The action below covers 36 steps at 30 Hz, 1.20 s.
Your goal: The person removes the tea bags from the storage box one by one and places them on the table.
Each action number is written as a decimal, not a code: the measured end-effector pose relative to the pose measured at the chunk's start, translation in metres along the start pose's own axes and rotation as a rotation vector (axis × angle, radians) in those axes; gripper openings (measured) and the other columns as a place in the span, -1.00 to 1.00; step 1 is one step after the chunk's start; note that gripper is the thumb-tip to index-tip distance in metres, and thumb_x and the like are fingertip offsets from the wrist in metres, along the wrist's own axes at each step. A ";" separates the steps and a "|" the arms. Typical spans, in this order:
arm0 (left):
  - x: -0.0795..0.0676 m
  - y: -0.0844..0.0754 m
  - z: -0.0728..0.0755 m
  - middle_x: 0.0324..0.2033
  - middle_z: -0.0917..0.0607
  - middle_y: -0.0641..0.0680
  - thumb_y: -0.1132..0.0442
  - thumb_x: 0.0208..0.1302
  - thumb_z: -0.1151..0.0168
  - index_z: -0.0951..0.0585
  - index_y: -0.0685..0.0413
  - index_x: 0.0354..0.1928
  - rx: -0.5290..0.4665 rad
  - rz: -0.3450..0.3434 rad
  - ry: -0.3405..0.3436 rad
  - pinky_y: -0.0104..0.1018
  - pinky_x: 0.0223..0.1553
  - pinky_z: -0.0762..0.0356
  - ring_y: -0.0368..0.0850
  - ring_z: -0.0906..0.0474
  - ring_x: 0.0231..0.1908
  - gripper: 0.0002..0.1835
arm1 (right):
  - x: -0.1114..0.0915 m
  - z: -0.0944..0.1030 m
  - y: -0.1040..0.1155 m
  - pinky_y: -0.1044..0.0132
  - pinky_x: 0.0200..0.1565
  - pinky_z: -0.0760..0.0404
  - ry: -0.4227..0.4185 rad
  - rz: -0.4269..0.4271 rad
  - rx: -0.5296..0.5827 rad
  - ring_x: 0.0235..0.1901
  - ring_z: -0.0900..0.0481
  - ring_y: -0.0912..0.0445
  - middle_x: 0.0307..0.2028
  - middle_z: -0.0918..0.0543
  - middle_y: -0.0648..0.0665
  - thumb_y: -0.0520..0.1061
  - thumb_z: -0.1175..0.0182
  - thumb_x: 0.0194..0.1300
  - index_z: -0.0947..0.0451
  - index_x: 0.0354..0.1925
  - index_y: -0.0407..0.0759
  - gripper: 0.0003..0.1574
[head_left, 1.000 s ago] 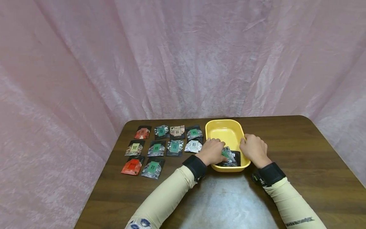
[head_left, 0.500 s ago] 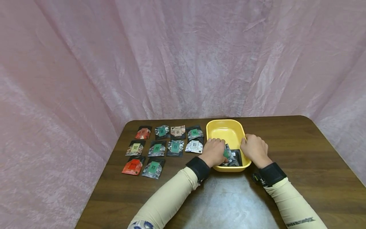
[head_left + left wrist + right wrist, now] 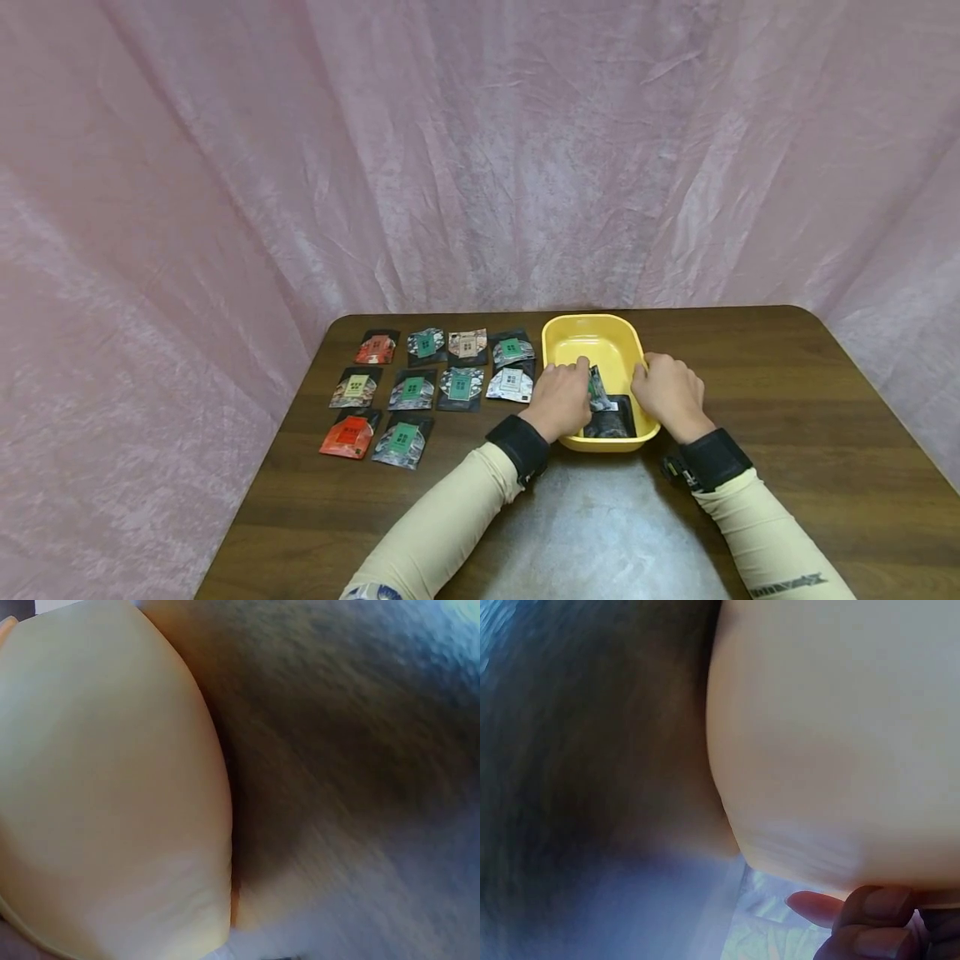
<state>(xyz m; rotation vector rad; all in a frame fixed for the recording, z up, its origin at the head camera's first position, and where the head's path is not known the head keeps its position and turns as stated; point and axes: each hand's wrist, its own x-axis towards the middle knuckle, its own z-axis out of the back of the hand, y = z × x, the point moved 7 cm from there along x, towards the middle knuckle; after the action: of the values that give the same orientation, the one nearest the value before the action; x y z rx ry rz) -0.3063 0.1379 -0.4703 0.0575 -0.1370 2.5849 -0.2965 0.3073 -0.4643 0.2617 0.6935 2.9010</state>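
Note:
In the head view a yellow plastic basin (image 3: 593,445) stands on the table right of the middle. My left hand (image 3: 558,400) reaches over its left side and pinches a small packet (image 3: 597,388) with green and grey print, tipped up on edge; the fingertips are mostly hidden behind the hand. Beneath it, a black packet (image 3: 611,419) lies in the near end of the basin. My right hand (image 3: 670,393) grips the basin's right rim. In the right wrist view, curled fingers (image 3: 877,922) show at the bottom.
Left of the basin several flat packets lie in rough rows, among them a red packet (image 3: 350,432), a green-labelled packet (image 3: 402,439) and a white packet (image 3: 512,382). The brown wooden table (image 3: 795,392) ends at a pink curtain (image 3: 480,167).
The pinched packet in the basin has tilted up and shifted toward the far end, baring more of the black packet under it. My left hand and the basin have edged slightly right.

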 end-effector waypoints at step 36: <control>-0.039 0.048 0.044 -0.35 -0.48 0.01 0.13 0.63 -0.18 -0.46 0.04 0.09 -0.895 0.133 -0.218 -0.38 -0.40 -0.32 -0.19 -0.40 -0.43 -0.80 | 0.000 -0.001 0.000 0.08 -0.50 -0.39 0.004 -0.001 0.004 -0.38 -0.69 -0.23 -0.31 -0.78 -0.33 -0.02 -0.01 0.56 -0.71 0.09 -0.31 -0.52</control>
<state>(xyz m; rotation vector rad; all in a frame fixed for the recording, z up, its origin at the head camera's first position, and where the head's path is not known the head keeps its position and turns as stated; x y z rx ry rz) -0.2978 0.0724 -0.4332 -0.0023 -1.3796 2.3989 -0.2968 0.3067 -0.4650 0.2565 0.7006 2.9002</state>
